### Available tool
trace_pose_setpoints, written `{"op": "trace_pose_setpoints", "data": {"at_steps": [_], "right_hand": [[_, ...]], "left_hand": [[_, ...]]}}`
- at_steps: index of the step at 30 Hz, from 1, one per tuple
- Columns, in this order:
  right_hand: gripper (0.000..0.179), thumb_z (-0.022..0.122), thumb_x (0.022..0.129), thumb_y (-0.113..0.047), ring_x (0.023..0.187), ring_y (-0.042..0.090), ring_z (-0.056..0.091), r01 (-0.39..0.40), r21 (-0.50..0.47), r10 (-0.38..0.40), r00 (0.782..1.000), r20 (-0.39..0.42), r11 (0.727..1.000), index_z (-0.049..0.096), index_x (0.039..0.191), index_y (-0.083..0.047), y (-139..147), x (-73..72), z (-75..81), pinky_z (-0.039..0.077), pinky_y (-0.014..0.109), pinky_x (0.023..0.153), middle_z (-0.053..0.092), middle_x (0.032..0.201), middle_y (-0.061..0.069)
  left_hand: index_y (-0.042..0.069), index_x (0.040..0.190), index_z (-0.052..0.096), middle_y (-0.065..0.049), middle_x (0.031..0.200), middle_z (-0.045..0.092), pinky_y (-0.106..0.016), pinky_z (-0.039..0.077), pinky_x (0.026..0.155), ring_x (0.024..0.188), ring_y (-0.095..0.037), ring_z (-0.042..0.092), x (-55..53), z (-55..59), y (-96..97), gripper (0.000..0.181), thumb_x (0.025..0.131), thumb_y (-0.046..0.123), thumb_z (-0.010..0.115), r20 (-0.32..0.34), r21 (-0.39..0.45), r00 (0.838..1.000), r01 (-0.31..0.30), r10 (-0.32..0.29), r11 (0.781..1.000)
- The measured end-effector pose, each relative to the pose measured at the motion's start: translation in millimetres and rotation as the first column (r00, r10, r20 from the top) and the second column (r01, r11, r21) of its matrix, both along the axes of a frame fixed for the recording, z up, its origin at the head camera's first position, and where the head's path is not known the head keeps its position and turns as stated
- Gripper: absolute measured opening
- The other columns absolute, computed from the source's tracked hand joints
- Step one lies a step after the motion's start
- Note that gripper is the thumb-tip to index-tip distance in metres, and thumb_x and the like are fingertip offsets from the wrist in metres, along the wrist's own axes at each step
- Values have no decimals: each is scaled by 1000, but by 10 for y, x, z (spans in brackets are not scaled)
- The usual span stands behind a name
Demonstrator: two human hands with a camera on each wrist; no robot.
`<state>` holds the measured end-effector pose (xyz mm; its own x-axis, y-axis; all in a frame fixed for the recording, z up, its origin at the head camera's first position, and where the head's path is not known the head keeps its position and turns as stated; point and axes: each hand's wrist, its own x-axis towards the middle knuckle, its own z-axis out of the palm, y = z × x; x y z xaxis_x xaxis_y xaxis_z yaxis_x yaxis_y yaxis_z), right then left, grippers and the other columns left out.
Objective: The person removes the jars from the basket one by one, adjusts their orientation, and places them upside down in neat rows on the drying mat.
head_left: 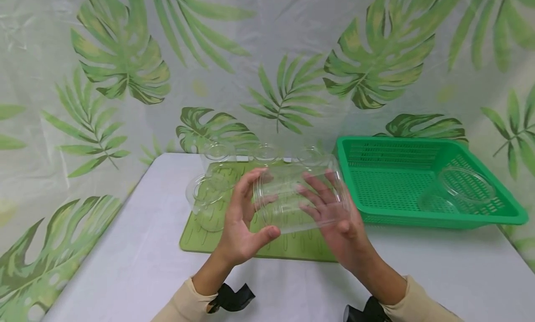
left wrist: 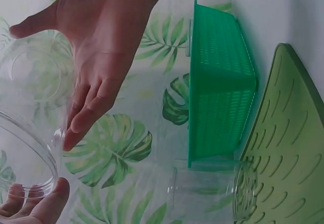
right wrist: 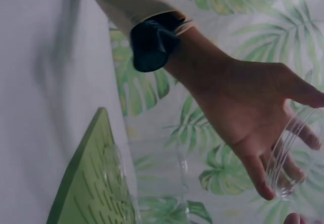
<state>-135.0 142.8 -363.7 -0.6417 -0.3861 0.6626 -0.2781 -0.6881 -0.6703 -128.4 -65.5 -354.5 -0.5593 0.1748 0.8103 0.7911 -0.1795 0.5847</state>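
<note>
A clear plastic jar (head_left: 298, 199) lies tilted sideways between both hands, above the green mat (head_left: 292, 247). My left hand (head_left: 242, 224) grips it at the ringed rim, thumb on the near side and fingers round the far side. My right hand (head_left: 340, 224) holds the base end; its spread fingers show through the clear wall, and the thumb lies by the bottom edge. In the left wrist view the right hand (left wrist: 104, 46) has long fingers along the jar's wall. The right wrist view shows the left hand (right wrist: 243, 107) with fingers around the rim.
Several more clear jars stand on the mat, three along its back edge and others at the left, such as a jar (head_left: 206, 189). A green basket (head_left: 439, 222) at the right contains another clear jar (head_left: 455, 192). A white cloth (head_left: 138, 266) covers the table.
</note>
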Motion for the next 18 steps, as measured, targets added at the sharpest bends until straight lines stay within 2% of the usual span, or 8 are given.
{"op": "trace_pose_setpoints", "data": {"at_steps": [3,8,11,13,16,18], "right_hand": [[85,66,94,-43,143,27,44,69,19,-69,998,5,997,15,154,-10,-1,25,-9,44,33,112,36,160,13],[91,68,92,-45,142,28,45,173,41,-173,985,-3,984,13,153,-4,-10,67,10,44,33,113,37,158,17],[96,70,92,-41,146,29,40,197,13,-197,980,2,980,9,153,1,-23,83,46,40,32,117,34,159,19],[96,69,92,-37,147,30,38,205,-11,-205,979,0,979,8,153,3,-31,81,51,39,33,119,33,159,20],[93,70,92,-34,146,32,40,228,-31,-228,974,-9,973,11,152,4,-21,73,63,39,34,118,35,157,22],[89,70,91,-32,143,32,43,253,-38,-253,967,-18,967,15,151,4,2,61,59,41,34,116,38,155,22]], "left_hand": [[-14,143,25,-26,150,35,-53,55,99,138,-28,44,3,-7,-11,90,88,39,74,11,-6,1000,18,-18,1000],[-11,143,26,-20,151,36,-56,54,99,138,-25,44,-5,-28,-17,88,88,39,74,11,-1,999,47,-47,999],[-13,142,24,-15,152,37,-57,54,98,138,-25,44,-14,-46,-5,90,88,39,74,19,7,998,62,-62,998],[-15,140,22,-16,152,37,-58,54,97,138,-27,44,-16,-55,-1,92,88,39,75,32,4,997,69,-69,998],[-12,142,23,-22,152,34,-56,52,101,141,-30,41,4,-48,-23,93,88,44,73,62,-63,998,36,-32,997],[-7,146,25,-23,153,33,-52,50,106,144,-30,37,28,-34,-60,91,89,49,69,62,-147,998,-18,27,989]]}}
